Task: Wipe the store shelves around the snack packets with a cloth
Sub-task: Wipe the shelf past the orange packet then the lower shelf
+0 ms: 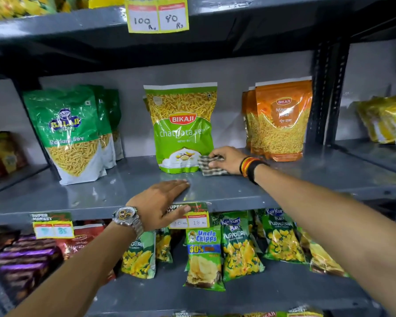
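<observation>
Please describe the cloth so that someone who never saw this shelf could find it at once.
On the middle grey shelf, find the light green Bikaji pouch at the centre. The cloth lies at its lower right corner, under the right hand. It alone is checked fabric, not glossy packaging.

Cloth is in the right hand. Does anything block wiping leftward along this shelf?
Yes. The green Bikaji pouch stands right against the cloth on its left, held by the right hand. Farther front, the left hand rests flat on the shelf.

Cloth (pixel 212 164) partly hidden under right hand (pixel 229 160).
</observation>
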{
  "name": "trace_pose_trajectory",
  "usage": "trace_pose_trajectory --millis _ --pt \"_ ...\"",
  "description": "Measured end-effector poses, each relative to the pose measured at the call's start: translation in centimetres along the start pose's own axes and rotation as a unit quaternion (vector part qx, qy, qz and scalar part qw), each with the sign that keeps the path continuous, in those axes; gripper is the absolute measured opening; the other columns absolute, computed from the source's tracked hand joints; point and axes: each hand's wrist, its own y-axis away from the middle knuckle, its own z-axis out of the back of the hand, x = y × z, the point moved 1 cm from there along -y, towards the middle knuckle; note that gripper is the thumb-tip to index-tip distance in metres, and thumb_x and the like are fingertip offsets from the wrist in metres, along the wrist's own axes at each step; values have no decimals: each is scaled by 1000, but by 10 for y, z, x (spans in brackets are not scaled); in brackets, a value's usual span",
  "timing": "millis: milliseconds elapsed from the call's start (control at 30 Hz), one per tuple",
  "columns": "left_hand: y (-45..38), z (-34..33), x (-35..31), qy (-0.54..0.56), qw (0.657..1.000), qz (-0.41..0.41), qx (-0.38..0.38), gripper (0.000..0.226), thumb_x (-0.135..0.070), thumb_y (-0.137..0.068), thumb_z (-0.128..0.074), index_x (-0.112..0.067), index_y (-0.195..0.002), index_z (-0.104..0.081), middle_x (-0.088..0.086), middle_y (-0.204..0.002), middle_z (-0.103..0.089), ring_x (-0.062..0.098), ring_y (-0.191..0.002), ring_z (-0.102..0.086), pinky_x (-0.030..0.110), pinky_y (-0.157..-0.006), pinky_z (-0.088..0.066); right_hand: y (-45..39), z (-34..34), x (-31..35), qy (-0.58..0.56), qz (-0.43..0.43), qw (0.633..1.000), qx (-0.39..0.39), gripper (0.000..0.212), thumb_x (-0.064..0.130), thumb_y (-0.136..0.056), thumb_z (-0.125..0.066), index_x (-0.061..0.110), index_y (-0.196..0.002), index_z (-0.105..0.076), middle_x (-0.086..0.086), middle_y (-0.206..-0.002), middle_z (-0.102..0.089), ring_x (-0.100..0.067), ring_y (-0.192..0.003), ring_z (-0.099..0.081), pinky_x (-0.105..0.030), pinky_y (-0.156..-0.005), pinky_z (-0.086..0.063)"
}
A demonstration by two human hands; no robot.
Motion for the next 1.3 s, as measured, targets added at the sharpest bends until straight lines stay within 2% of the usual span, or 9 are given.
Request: trace_pose_trajectory --millis 100,167,300,367,533,667,833,1133,1300 --pt "0 -3 2 1 1000 -5 -10 73 -65 -100 -34 -17 -155 -33 3 -157 -42 19 -142 -40 30 -115 -27 -6 -14 -2 5 -5 1000 22 40 43 -89 -62 22 -122 -62 -2 -134 -60 -25 -125 -53 -43 -107 -39" --pt "0 -4 4 0 1000 -8 -14 73 -65 -100 -34 -16 -155 -34 3 -157 -42 19 -142 -41 30 -115 -28 -2 -8 0 -9 12 998 68 41 37 -92 -61 15 -127 -59 -2 -133 -58 -20 -123 -53 -29 -101 -40" --pt "-1 -4 5 2 1000 -8 -13 75 -67 -99 -31 -16 -155 -34 4 -157 -42 20 -142 -41 32 -116 -29 30 27 3 -56 33 981 184 27 34 -92 -61 17 -114 -62 5 -106 -66 2 -89 -57 -15 -80 -41" --pt "0 -3 4 -1 1000 -10 -13 76 -67 -99 -30 -15 -154 -35 5 -156 -43 21 -141 -42 33 -116 -30 34 44 -7 -70 8 987 143 26 36 -92 -61 20 -112 -62 10 -97 -65 5 -81 -57 -15 -76 -41" --pt "0 -2 2 2 1000 0 -2 76 -68 -99 -29 -17 -155 -33 3 -158 -41 20 -143 -40 33 -117 -29 19 28 -37 -6 -64 997 31 39 35 -90 -64 13 -122 -61 -2 -118 -62 -18 -112 -57 -21 -89 -36" --pt "2 0 0 7 1000 8 10 76 -67 -99 -30 -18 -156 -31 3 -159 -39 19 -143 -39 32 -117 -28 54 10 -4 -34 31 997 64 24 33 -92 -62 15 -108 -63 -1 -103 -67 -14 -94 -61 -27 -79 -43" --pt "2 1 0 24 999 17 28 74 -66 -99 -32 -19 -156 -30 4 -159 -39 19 -144 -38 32 -118 -28 134 48 15 -63 47 985 150 25 38 -90 -61 23 -111 -64 15 -99 -67 10 -83 -58 -5 -75 -42" --pt "-28 6 -19 0 999 -37 23 71 -62 -100 -37 -18 -156 -32 6 -158 -41 20 -143 -40 34 -118 -29 57 78 -39 -76 -55 992 -89 19 32 -89 -65 20 -102 -69 -3 -104 -71 -21 -96 -64 -44 -96 -49" --pt "-35 -4 -16 7 997 -67 27 70 -58 -103 -35 -18 -159 -24 5 -161 -34 17 -147 -32 29 -121 -20 -16 54 -36 -56 -47 994 -86 29 29 -90 -64 12 -113 -64 -2 -104 -61 -18 -101 -57 -32 -92 -44"
